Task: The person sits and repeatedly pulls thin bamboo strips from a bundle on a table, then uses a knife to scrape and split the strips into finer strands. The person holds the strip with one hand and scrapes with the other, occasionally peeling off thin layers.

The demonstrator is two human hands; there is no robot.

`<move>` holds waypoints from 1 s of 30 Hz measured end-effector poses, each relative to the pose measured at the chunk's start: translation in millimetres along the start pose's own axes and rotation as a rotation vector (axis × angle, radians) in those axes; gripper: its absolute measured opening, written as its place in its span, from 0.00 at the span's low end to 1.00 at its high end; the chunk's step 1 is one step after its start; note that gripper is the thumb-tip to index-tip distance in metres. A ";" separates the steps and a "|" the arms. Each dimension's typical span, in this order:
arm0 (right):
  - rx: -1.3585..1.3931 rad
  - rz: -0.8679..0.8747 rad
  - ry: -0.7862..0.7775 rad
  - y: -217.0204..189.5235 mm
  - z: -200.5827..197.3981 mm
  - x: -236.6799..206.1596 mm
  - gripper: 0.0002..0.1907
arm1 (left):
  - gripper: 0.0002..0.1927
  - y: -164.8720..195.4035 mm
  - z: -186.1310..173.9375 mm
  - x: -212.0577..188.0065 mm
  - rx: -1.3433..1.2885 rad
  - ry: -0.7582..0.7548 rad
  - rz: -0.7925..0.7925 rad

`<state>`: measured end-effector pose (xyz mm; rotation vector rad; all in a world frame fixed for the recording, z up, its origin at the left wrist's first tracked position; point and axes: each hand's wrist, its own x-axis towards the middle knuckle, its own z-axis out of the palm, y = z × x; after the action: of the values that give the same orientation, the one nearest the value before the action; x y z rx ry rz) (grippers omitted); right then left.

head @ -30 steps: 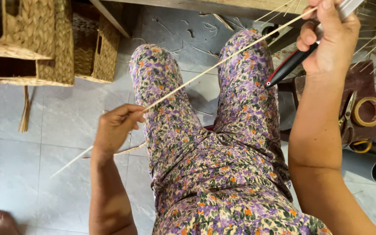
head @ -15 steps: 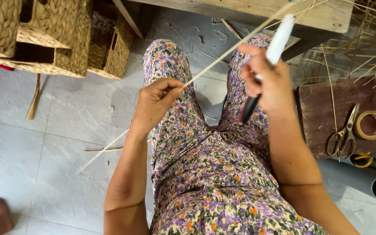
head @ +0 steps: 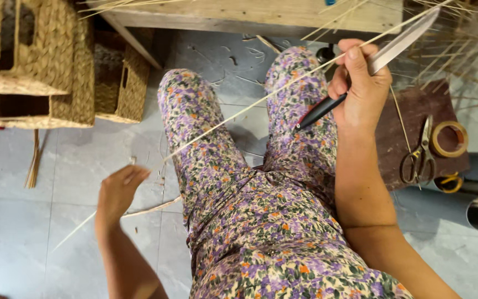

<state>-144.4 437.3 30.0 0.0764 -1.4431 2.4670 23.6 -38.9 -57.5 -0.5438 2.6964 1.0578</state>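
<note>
We are part-way through shaving a long thin reed point(head: 239, 111) with a knife point(head: 385, 47). Our right hand point(head: 360, 91), in the upper right of the frame, is closed around the knife's black handle, and its thumb presses the reed against the blade. The reed slants from there down across the flowered trousers point(head: 261, 216) towards the lower left. Our left hand point(head: 118, 191), at the lower left over the grey floor point(head: 56, 182), is blurred; its fingers look loosely curled, and we cannot tell whether it has hold of anything. Scissors point(head: 419, 155) and a tape roll point(head: 449, 138) lie at the right. By our judgement, the next move calls for the left hand to take the reed's free end and draw it steadily.
</note>
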 end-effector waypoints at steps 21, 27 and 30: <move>-0.270 0.063 -0.403 -23.0 85.3 -75.4 0.04 | 0.27 289.5 3.3 -35.2 -0.341 -0.041 0.842; -0.294 0.085 -0.379 -20.6 69.8 -70.3 0.18 | 0.21 297.9 5.0 -28.3 -0.390 -0.024 0.989; -0.059 0.245 -0.485 -24.4 63.3 -67.2 0.38 | 0.20 291.7 9.0 -27.4 -0.422 -0.071 0.830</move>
<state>-79.5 379.7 69.8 0.5503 -1.8073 2.7241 -68.8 172.1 123.8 0.6306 2.6524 1.7985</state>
